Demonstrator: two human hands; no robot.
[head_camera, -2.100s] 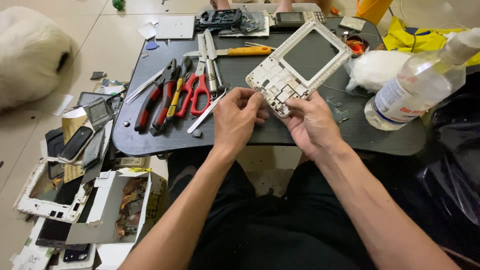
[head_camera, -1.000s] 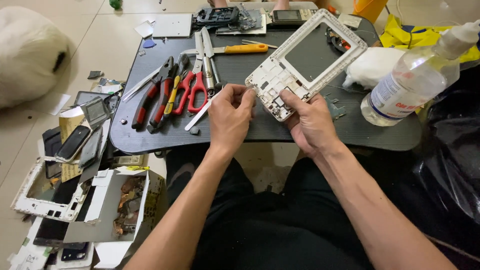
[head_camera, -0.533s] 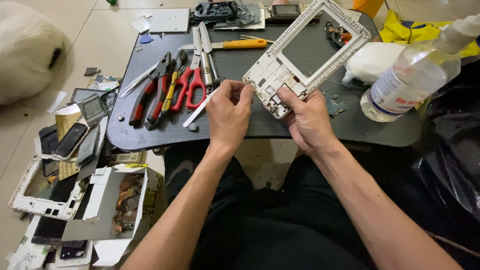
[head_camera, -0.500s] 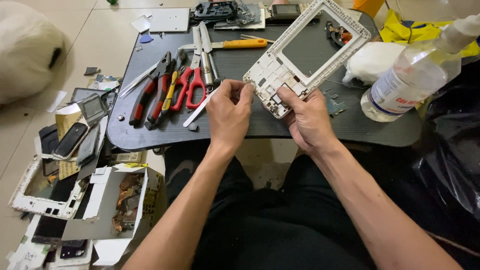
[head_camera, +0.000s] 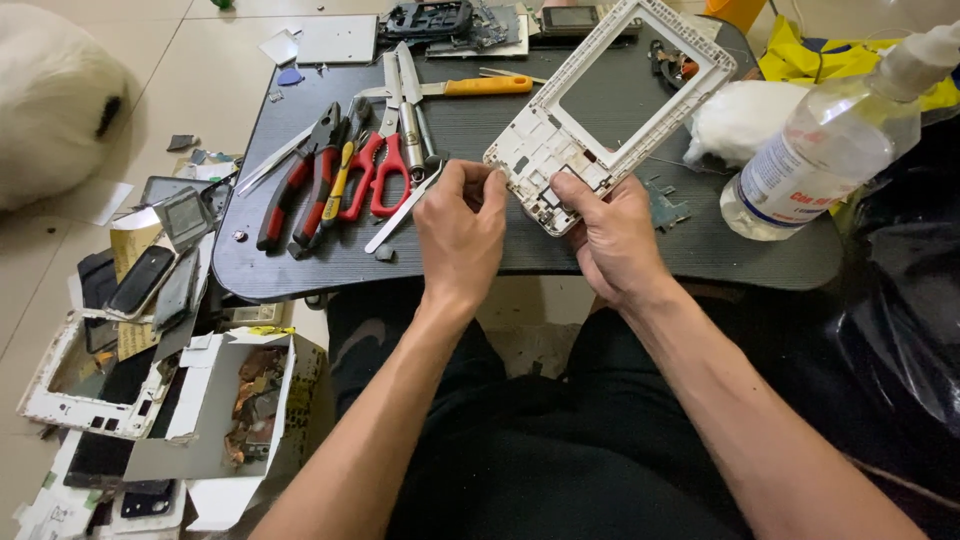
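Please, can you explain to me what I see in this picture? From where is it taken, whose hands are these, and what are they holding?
The camera sits on a seated person's head and looks down at their own bare hands. The left hand and right hand together hold a white device frame, tilted up above a dark low table. On the table lie red-handled pliers, scissors, a white cloth and a clear bottle. More phone parts lie on the floor.

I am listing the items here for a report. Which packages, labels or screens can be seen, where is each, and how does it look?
Clear plastic bottle: right table edge, lying tilted, white label.
Open cardboard box: floor, lower left, white and grey.
Dark phone screens: floor, left of the table, flat rectangles.
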